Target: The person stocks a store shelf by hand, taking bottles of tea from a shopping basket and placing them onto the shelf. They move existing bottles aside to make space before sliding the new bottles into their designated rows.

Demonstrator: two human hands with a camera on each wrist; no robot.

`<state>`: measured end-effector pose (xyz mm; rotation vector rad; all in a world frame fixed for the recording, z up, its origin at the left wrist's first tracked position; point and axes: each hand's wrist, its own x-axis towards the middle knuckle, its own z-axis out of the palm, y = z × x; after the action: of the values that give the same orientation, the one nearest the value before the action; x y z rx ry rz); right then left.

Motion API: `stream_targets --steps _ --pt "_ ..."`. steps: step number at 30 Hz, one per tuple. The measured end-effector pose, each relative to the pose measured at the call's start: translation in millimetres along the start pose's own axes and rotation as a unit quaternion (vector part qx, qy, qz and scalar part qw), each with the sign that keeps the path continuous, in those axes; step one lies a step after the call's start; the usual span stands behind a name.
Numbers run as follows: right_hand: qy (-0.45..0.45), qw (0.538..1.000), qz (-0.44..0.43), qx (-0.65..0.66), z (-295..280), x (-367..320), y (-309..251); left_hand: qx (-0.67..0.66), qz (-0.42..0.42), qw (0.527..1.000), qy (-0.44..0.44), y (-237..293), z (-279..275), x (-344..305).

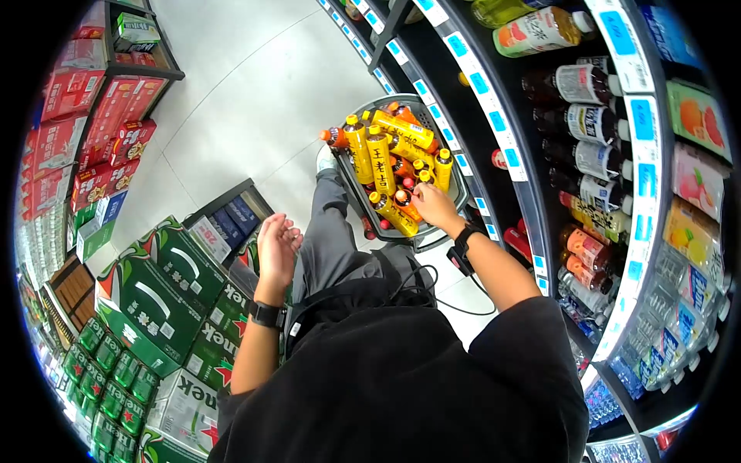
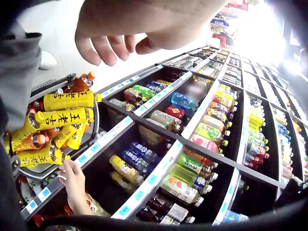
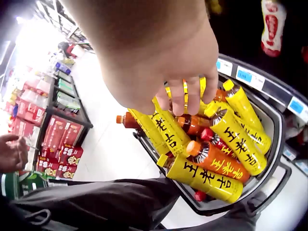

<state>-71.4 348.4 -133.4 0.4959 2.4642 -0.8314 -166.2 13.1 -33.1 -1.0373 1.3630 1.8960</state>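
A dark basket (image 1: 455, 202) holds several yellow-labelled bottles (image 1: 382, 171) and some orange-capped ones, lying at mixed angles. The right hand (image 1: 437, 207) is over the basket's near right side, its fingertips at the bottles; in the right wrist view that hand (image 3: 163, 72) hangs above them with fingers bent downward, and whether it touches one cannot be told. Held away from the basket, the left hand (image 1: 278, 245) has loosely bent fingers and nothing in them; the left wrist view shows this hand (image 2: 139, 29) in mid-air.
Drink shelves with blue price tags (image 1: 498, 121) curve along the right, close to the basket. Stacked green beer cartons (image 1: 158, 297) stand at the lower left, red boxes (image 1: 93, 100) at the upper left. Pale floor (image 1: 231, 69) lies between. A leg (image 1: 328, 208) is beside the basket.
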Motion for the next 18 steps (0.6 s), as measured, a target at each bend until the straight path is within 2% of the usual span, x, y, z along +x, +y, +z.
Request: stream_targets --steps 2,3,4,6,7,8,10,13,18 --pt "-0.035 0.994 0.066 0.082 25.4 26.4 12.7 -0.006 0.002 1.000 0.002 4.5 -4.4 -1.0" --pt "0.013 0.990 0.050 0.128 39.2 39.1 15.1 -0.002 0.002 1.000 0.004 5.0 -7.7 -0.2" --pt "-0.017 0.981 0.094 0.167 48.7 52.4 20.7 -0.002 0.006 1.000 0.006 6.0 -10.9 0.7" --pt "-0.011 0.968 0.145 0.205 62.9 79.8 16.5 0.009 0.002 1.000 0.018 4.8 -19.2 0.9" --pt "0.027 0.977 0.136 0.159 75.1 95.8 16.7 0.009 -0.006 1.000 0.020 3.9 -22.7 1.2" --pt "0.035 0.975 0.150 0.163 72.4 105.6 5.3 0.010 -0.013 1.000 0.022 3.5 -27.1 2.0" --pt "0.054 0.977 0.119 0.171 86.7 130.7 2.6 0.021 -0.020 0.999 0.027 1.1 -34.8 1.2" --pt "0.050 0.972 0.170 0.154 90.4 148.8 -21.6 0.037 -0.034 0.998 0.047 -1.1 -39.7 -0.7" --pt "0.097 0.954 0.226 0.171 125.2 172.9 -16.6 0.018 -0.042 0.997 0.060 -4.5 -50.7 -2.0"
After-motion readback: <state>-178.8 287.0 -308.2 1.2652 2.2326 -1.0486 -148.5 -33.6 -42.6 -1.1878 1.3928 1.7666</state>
